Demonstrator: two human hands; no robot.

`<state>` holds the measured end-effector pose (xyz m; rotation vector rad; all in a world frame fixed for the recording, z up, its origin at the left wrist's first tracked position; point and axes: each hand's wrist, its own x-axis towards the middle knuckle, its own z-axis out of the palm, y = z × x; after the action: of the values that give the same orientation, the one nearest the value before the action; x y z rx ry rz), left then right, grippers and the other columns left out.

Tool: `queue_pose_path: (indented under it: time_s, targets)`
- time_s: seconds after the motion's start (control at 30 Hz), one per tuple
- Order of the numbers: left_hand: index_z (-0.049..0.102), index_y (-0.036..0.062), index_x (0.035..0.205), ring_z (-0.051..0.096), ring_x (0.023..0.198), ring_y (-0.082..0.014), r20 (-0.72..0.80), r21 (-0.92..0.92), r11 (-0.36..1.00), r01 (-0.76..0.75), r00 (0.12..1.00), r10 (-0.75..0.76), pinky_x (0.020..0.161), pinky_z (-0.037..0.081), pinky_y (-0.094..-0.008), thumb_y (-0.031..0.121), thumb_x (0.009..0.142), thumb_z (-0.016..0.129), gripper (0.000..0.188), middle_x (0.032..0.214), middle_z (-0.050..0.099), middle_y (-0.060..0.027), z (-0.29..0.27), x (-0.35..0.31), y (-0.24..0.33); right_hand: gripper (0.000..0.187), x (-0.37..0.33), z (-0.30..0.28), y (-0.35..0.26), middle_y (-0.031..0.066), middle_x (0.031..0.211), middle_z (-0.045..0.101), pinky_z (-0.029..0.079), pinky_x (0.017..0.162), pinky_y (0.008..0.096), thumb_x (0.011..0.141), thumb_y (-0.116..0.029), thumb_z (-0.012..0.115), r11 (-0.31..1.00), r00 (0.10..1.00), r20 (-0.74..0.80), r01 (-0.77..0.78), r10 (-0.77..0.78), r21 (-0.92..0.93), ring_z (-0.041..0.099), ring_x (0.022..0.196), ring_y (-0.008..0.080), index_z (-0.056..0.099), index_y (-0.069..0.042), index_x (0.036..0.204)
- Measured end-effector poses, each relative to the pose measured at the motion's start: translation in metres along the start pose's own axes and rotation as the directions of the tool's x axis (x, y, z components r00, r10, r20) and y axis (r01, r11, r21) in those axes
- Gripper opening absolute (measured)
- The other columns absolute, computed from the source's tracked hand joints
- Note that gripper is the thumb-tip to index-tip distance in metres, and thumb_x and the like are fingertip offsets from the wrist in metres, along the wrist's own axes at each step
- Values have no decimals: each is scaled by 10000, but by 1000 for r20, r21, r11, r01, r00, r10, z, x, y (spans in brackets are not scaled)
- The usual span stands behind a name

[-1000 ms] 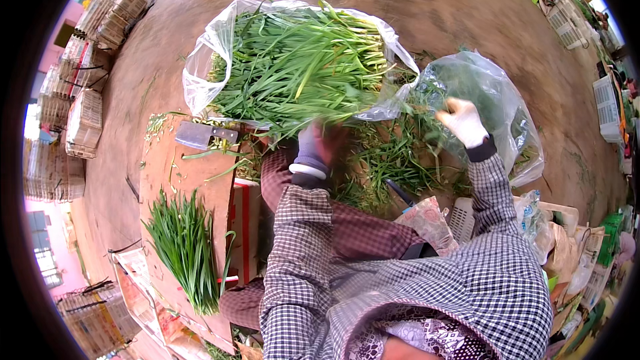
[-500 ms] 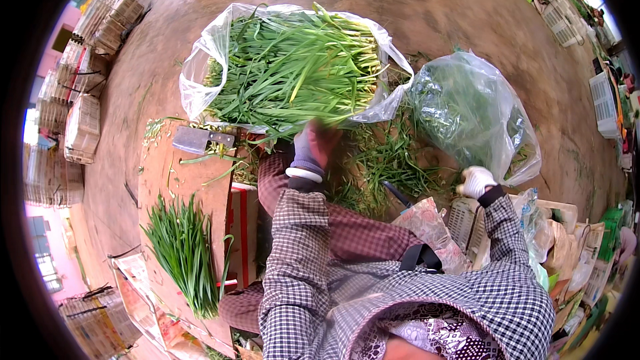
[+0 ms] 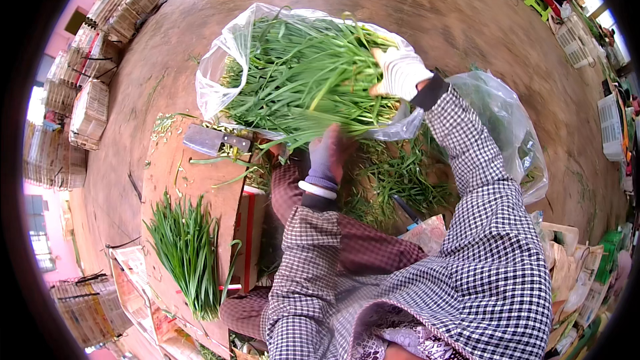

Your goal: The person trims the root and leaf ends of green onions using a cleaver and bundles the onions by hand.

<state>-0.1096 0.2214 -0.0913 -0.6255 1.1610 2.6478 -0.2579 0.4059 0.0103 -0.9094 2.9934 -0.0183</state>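
Observation:
A big heap of garlic chives (image 3: 293,67) lies in an opened clear plastic bag (image 3: 220,83), leaves to the left and pale stem ends to the right. My right hand (image 3: 402,73), in a white striped glove, is at the stem ends, thumb and fingers closed around some of them. My left hand (image 3: 327,158), in a purple-grey glove, is at the near edge of the heap beside loose leaves. Its fingers are smeared by motion, so their grip is unclear. A tidy bunch of chives (image 3: 189,253) rests on the board (image 3: 190,183) at left, near a cleaver (image 3: 215,140).
A second clear bag (image 3: 500,107) with greens stands at right. Trimmed leaves (image 3: 407,177) litter the floor between my knee and the bags, with a dark-bladed tool (image 3: 405,208) beside them. Stacked crates (image 3: 90,117) line the left side; another crate (image 3: 575,41) stands far right.
My right hand has moved from beside the second bag, up and left to the chives' stem ends. My left hand stays near the heap's front edge. The view has shifted slightly.

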Motion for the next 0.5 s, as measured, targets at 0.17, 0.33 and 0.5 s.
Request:
queue_pose_path:
  time_s: [0.17,0.33,0.5]
  targets:
    - [526,122,1166,620,978,-214,41,-40,999,6,999,-4,913,481,-472,402,916,561,377,1112,617,-63,14,-15,17,606,-22,9,-34,194,913,615,498,717,425,707,-369,719,982,1000,-2,31,-31,187,615,850,355,520,21,1126]
    - [524,106,1205,598,1024,-216,78,-77,996,32,997,-26,891,492,-427,406,910,578,424,1157,598,-85,25,-9,18,616,-61,34,-69,191,867,583,501,640,414,713,-245,680,949,968,-171,218,-182,225,602,759,344,472,38,1220]
    - [557,-3,1119,623,925,-228,-27,-117,981,-155,988,152,799,526,-397,199,846,698,368,1028,631,-107,3,40,-13,422,-80,43,-98,174,778,593,496,603,426,733,-146,601,857,943,-144,332,-300,394,611,704,349,509,57,1092]
